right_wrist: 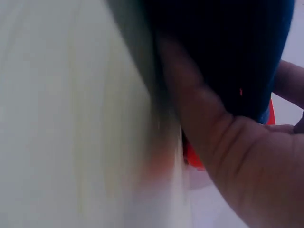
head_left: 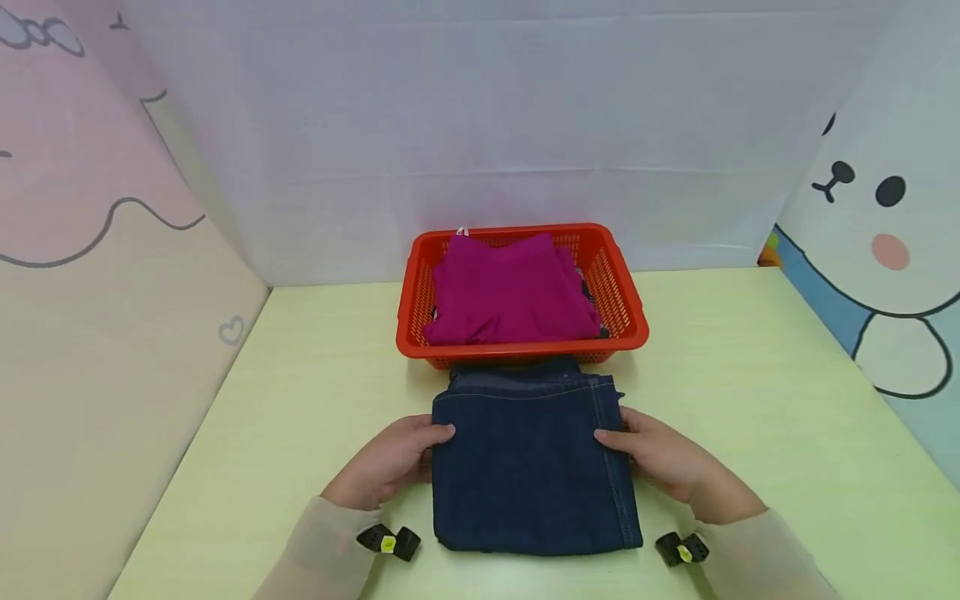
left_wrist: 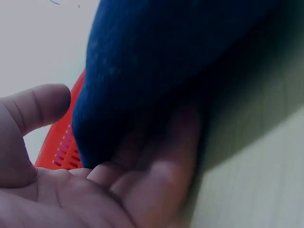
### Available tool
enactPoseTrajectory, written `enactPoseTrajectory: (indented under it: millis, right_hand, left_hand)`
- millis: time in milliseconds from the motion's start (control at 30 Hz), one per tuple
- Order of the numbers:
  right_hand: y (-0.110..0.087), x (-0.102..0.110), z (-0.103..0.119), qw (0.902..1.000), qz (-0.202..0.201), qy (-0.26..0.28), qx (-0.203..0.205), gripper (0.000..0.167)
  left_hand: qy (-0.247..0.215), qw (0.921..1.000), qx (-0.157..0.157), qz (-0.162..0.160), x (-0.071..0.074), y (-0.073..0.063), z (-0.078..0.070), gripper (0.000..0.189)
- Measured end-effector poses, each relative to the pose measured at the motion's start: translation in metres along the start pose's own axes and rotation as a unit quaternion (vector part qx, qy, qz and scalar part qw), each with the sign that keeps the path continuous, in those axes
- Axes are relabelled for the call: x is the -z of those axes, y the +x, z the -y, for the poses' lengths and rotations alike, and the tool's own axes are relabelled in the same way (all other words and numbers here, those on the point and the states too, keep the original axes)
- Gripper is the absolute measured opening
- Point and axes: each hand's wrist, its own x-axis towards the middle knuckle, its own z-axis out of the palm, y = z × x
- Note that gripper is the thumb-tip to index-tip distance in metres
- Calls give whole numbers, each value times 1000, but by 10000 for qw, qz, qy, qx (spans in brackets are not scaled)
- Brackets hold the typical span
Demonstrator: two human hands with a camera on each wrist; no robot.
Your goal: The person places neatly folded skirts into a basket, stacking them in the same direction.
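A folded pair of dark blue jeans (head_left: 528, 475) lies in front of the red basket, its folded layers stacked into a rough square. At its left edge, my left hand (head_left: 401, 458) holds it with the thumb over the top and the fingers tucked beneath, as the left wrist view shows under the denim (left_wrist: 156, 52). My right hand (head_left: 663, 454) grips the opposite edge, thumb on top near the stitched seam. In the right wrist view, fingers (right_wrist: 190, 80) reach under the dark cloth (right_wrist: 218, 47), their tips hidden.
Just beyond the jeans stands a red plastic basket (head_left: 517, 352) with perforated sides. Folded magenta clothing (head_left: 517, 292) fills most of it, with dark patterned cloth showing below. The pale table (head_left: 322, 367) meets a white back wall and cartoon-printed side walls.
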Motion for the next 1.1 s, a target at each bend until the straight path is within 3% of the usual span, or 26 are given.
enactPoseTrajectory:
  millis: [167, 300, 433, 700, 1100]
  right_hand:
    - [2, -1, -5, 9981, 388, 474, 66, 65]
    - [2, 0, -5, 9975, 372, 586, 152, 59]
    - [1, 1, -4, 9974, 252, 632, 240, 55]
    - [0, 2, -2, 9980, 138, 572, 250, 53]
    - [-6, 6, -4, 9985, -138, 436, 315, 55]
  left_hand:
    - [-660, 9972, 168, 301, -3, 0, 4, 42]
    - [-1013, 9932, 241, 515, -6, 1, 8, 42]
    - [-1166, 9907, 32, 703, -8, 2, 9, 53]
    - [-1165, 9888, -112, 921, -10, 0, 9, 58]
    - [-1180, 9900, -255, 728, -10, -10, 5, 59]
